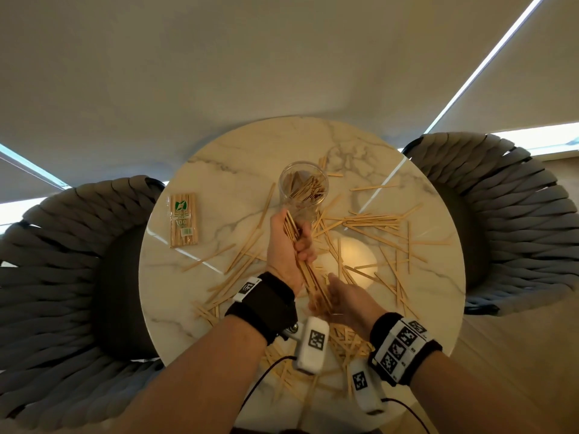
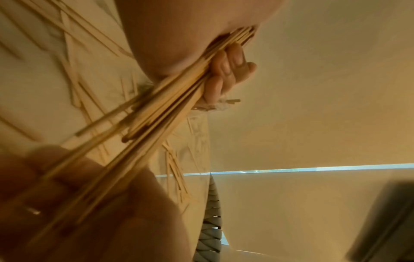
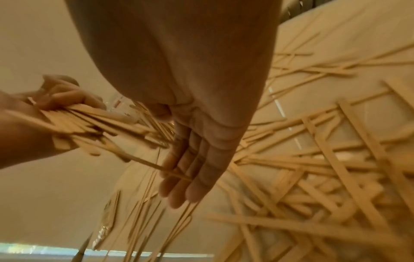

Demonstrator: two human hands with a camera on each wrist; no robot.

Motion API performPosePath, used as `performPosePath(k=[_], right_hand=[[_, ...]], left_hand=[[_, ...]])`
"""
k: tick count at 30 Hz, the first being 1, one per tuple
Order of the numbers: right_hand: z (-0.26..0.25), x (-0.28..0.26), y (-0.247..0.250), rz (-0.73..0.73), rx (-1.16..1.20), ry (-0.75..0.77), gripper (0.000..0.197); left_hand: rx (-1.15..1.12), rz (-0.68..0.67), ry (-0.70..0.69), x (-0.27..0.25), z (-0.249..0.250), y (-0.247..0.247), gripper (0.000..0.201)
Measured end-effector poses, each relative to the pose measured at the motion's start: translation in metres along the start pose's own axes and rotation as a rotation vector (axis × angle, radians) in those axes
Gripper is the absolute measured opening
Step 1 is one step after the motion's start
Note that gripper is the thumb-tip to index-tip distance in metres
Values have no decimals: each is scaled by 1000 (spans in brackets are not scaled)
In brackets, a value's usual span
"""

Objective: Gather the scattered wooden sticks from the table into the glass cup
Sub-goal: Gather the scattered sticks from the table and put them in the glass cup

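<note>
Nearest the body, the right hand [image 1: 343,300] lies flat with fingers straight against the lower ends of the bundle of sticks [image 1: 308,270], apparently squaring them. The left hand [image 1: 289,245] has its grip clamped round the bundle's middle, aimed toward the glass cup [image 1: 304,191] just beyond. Loose sticks [image 1: 376,223] litter the counter [image 1: 219,170]; a packet [image 1: 183,219] lies far left.

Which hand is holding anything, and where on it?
Left hand grips a bundle of wooden sticks around its middle. Right hand is open, fingers straight against the bundle's near ends.
</note>
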State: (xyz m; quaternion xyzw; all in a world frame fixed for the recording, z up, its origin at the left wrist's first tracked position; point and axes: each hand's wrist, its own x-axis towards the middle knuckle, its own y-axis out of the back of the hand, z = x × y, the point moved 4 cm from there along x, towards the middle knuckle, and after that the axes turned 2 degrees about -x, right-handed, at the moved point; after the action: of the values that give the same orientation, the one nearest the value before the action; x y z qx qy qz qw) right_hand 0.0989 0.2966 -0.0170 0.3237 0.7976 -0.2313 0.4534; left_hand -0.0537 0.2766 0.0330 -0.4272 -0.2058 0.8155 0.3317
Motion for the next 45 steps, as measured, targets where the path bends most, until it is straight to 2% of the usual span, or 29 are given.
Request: performPosePath(k=[3,6,9,13,16,18,19,21,23,26,29,30,32,34,36,39,43,45], right_hand=[[-4,-7,-14,-96,226,-25,54],[-15,-12,-19,-91,328,-3,49],[-16,-11,-21,-86,227,-6,49],[-14,-6,-20,7,129,0,53],[-16,-6,-18,131,3,9,60],[-18,-7,-15,195,-89,22,61],[-18,-7,-14,209,-113,31,61],[-18,-7,-12,217,-127,40,60],[-16,-7,-14,177,-104,52,58],[-17,-10,-21,88,-10,85,56],[-21,-16,-28,10,161,55,56],[-22,-16,-30,-16,188,51,57],[-23,-18,-32,-35,190,44,55],[-22,-17,-31,1,171,40,48],[-22,-15,-24,69,115,59,45],[-27,-10,-13,164,-31,127,44],[-28,-6,-9,185,-121,147,47],[-28,-6,-8,208,-156,146,48]], left_hand=[[-27,31,-76,3,4,-7,55],[-16,108,-145,4,2,-7,53],[80,194,-213,0,2,-7,59],[272,208,-317,-6,1,-10,43],[502,213,-299,-1,-9,-6,38],[585,222,-254,3,-14,-3,45],[572,216,-215,3,-15,-2,47],[456,179,-152,3,-18,-4,38],[419,149,-163,-1,-14,-9,36],[359,202,-267,-5,-2,-11,51],[216,206,-247,-6,4,-17,74],[180,196,-226,-6,3,-19,76],[160,183,-198,-6,-2,-21,64],[151,183,-168,-5,-6,-21,45],[71,194,-127,-4,-7,-19,34],[-33,216,-102,-4,-5,-15,46],[-21,253,-87,-5,-7,-13,33],[-66,252,-73,-7,-5,-12,49]])
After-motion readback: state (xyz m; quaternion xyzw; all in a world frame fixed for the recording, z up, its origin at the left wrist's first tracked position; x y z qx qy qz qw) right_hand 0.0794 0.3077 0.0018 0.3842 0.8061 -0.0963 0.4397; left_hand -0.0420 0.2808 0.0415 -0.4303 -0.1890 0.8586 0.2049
